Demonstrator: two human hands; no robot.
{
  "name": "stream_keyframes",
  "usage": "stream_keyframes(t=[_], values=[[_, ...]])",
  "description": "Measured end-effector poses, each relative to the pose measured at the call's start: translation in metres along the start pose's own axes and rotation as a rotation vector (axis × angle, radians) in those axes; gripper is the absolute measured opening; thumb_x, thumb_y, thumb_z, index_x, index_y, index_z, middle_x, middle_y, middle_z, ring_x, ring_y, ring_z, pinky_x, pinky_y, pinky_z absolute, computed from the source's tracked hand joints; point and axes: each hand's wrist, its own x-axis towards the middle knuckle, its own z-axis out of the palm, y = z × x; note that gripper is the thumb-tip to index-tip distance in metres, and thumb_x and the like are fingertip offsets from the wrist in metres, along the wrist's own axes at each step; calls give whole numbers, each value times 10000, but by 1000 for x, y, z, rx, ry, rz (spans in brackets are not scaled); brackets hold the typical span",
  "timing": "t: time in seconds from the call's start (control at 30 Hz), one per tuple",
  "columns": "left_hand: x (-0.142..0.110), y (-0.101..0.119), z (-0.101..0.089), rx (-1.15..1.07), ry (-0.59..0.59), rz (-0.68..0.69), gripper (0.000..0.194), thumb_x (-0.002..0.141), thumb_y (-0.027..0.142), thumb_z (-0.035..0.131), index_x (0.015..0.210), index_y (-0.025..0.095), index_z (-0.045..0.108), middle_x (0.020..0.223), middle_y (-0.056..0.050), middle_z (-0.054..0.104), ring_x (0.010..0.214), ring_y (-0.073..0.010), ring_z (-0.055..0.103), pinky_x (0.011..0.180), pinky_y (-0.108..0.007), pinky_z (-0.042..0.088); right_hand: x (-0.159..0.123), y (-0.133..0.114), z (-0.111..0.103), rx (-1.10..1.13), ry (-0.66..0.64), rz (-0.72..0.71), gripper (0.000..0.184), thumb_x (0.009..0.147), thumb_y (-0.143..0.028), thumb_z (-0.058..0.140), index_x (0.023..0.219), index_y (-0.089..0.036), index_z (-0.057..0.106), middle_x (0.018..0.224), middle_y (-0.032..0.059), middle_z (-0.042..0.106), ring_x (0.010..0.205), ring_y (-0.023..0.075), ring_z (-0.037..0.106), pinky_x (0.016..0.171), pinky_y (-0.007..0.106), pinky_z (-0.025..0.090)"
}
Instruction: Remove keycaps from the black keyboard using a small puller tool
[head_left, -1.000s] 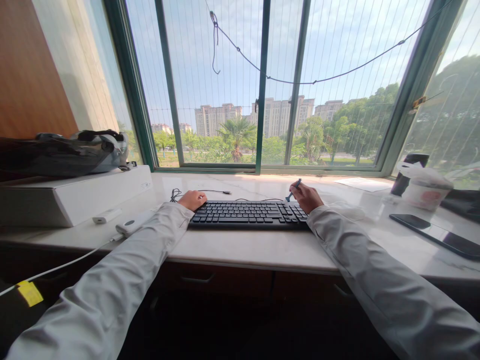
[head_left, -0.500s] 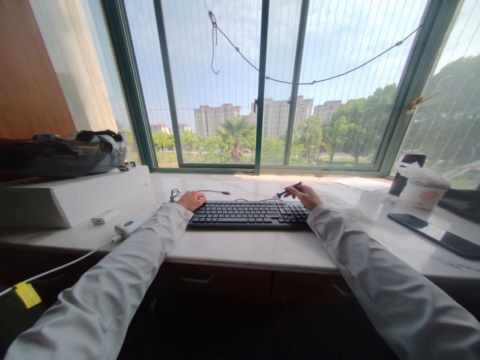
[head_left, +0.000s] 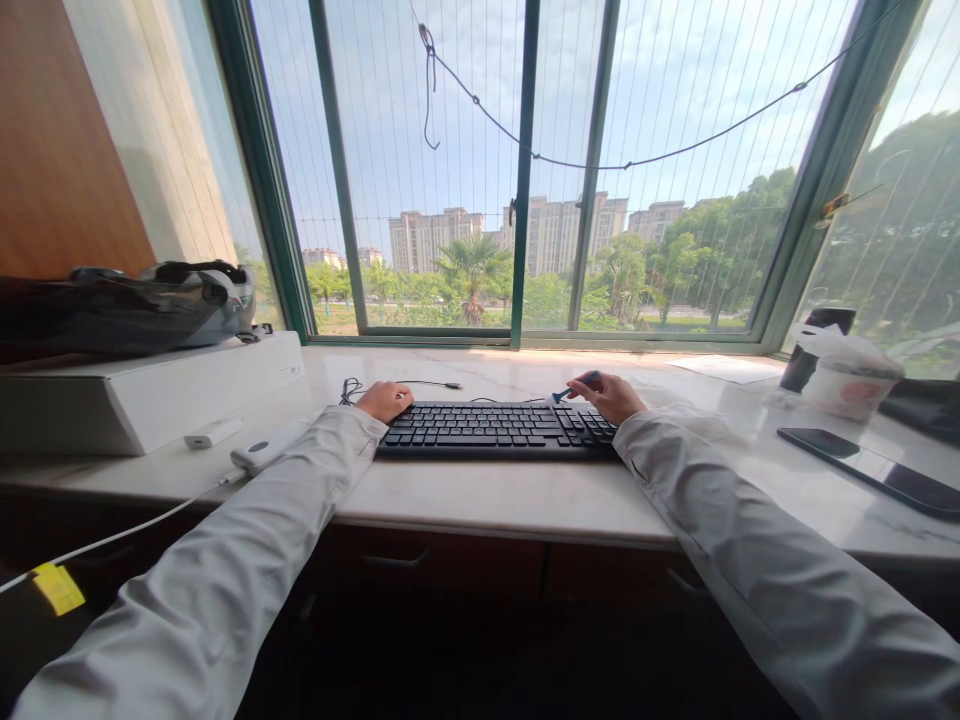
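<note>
A black keyboard [head_left: 480,428] lies flat on the white marble-patterned counter [head_left: 510,490]. My left hand [head_left: 385,401] is closed on its upper left corner, thumb side toward the keys. Over the number pad, my right hand [head_left: 611,398] pinches a small dark-handled brush [head_left: 564,394] with a pale head. The brush head points left and down, close to the keyboard's back edge; whether it touches the keys I cannot tell. Behind the keyboard runs a thin black cable [head_left: 427,382], coiled at its left part.
On the left are a white box [head_left: 210,395] with a dark bag [head_left: 127,310] on top, and a white device [head_left: 262,452] with a cord. To the right lie a phone [head_left: 862,465], a bagged cup [head_left: 851,385] and paper [head_left: 724,370]. A window stands behind.
The brush in my right hand has tilted and shifted slightly, its head a little lower. My left hand stays at the keyboard's corner.
</note>
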Motion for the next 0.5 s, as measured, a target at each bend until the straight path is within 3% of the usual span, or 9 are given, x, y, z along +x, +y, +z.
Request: stream_keyframes(t=[0.13, 0.5], values=[[0, -1, 0, 0, -1, 1, 361, 813, 382, 419, 844, 240, 748, 901, -47, 744, 887, -222, 646, 746, -251, 427, -3, -6, -1, -140, -12, -9, 408, 850, -556, 508, 769, -209, 707, 753, 29, 741, 590, 161, 566, 597, 294, 390], [0, 1, -2, 24, -17, -3, 363, 820, 374, 418, 877, 242, 750, 936, -43, 745, 907, -222, 644, 758, -247, 424, -7, -11, -1, -135, -33, -85, 369, 903, -525, 442, 818, -219, 630, 790, 26, 727, 633, 171, 579, 651, 303, 403]])
